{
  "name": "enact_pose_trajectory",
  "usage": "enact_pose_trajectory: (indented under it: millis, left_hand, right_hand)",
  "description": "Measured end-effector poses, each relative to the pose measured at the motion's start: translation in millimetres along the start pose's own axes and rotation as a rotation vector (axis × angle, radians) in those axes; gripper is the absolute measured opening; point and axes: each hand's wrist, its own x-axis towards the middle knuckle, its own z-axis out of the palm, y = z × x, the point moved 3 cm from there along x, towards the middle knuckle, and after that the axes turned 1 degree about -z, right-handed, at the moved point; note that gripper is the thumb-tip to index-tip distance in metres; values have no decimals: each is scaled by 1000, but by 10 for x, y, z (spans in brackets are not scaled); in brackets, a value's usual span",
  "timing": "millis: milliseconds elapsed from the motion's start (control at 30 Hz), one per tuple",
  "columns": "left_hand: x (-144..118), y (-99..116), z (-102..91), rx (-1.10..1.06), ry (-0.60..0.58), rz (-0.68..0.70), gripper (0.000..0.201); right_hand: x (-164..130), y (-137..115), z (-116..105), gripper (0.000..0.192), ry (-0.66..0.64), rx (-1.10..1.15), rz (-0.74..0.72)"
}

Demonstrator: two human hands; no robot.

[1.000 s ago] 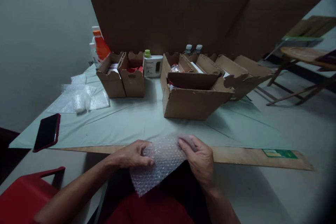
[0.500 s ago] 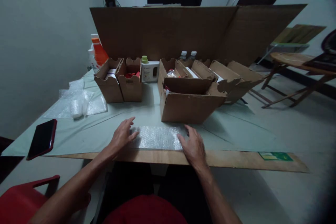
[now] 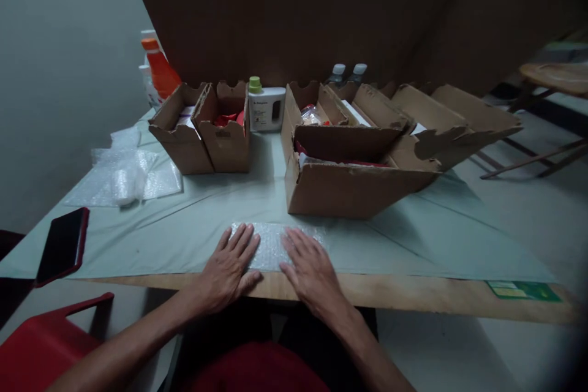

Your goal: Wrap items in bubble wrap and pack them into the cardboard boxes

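Note:
A strip of clear bubble wrap [image 3: 270,246] lies flat along the front edge of the table, on the pale green cloth [image 3: 184,239]. My left hand [image 3: 231,269] rests on its left end, fingers stretched out and palm down. Over its right part lies my right hand [image 3: 310,268], also flat with extended fingers. Neither hand grips anything. Parts of the strip are hidden beneath the fingers.
Just beyond the strip stands a cardboard box [image 3: 349,193], with more open boxes behind it. A white bottle [image 3: 267,110] stands between box groups. Left are more bubble wrap [image 3: 158,180] and a phone [image 3: 63,245]. A red stool [image 3: 46,343] is below.
Both hands have come down flat onto the bubble wrap, the right one moving inward from the strip's right end. The camera view has tilted down and closer.

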Motion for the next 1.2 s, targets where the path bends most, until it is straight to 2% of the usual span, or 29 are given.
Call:
enact_pose_trajectory:
  millis: [133,200,267,367,433,533,633,700,767,867,967,1033,1100,1167,1200]
  left_hand:
    - [-66,-53,-61,-16,-59,-25,67]
    - [-59,-38,-97,-44,-64,-19,65]
    - [-54,-60,-149,-77,-13,-47,58]
    - [-66,-203,-267,-103,124,-231,48]
    - [-66,-309,-338,-61,133,-375,43]
    - [-8,-361,-372,23,16,-501,35]
    - [91,-293,-331,-51,-36,-529,21]
    - [145,-251,-303,-157,-22,-523,8]
    - [182,-263,-316,-236,-4,-526,5]
    - [278,-378,-439,-283,28,-528,15]
    - [556,-489,-614,-231,148,-421,33]
    - [810,-527,-655,-180,193,-330,42]
    - [1011,-549,-618,-163,178,-281,51]
    - [1049,-550,-558,-162,155,-249,57]
    - [985,-535,-537,-166,145,-222,57]
  right_hand:
    - [-457,497,-172,46,29,-143,127]
    - [-581,658,-283,45,42,-159,187]
    - [-592,744,-387,45,66,-128,254]
    - [-423,764,-476,44,85,-80,320]
    - [-246,732,-461,42,58,-90,320]
    - [-18,684,-354,35,-8,-133,322]
    - [50,652,-286,19,-1,-62,344]
    - [-9,620,-305,13,29,84,381]
    - [-135,551,-346,14,30,279,469]
    - [-330,312,-376,42,10,591,588]
    - [-389,-7,-330,63,11,834,588]
    - [-346,-158,-268,63,-9,889,579]
    - [-263,-232,-221,53,-25,863,532]
    - [-182,-247,-205,39,-41,824,460]
    - [-154,-239,-208,35,-50,821,435]
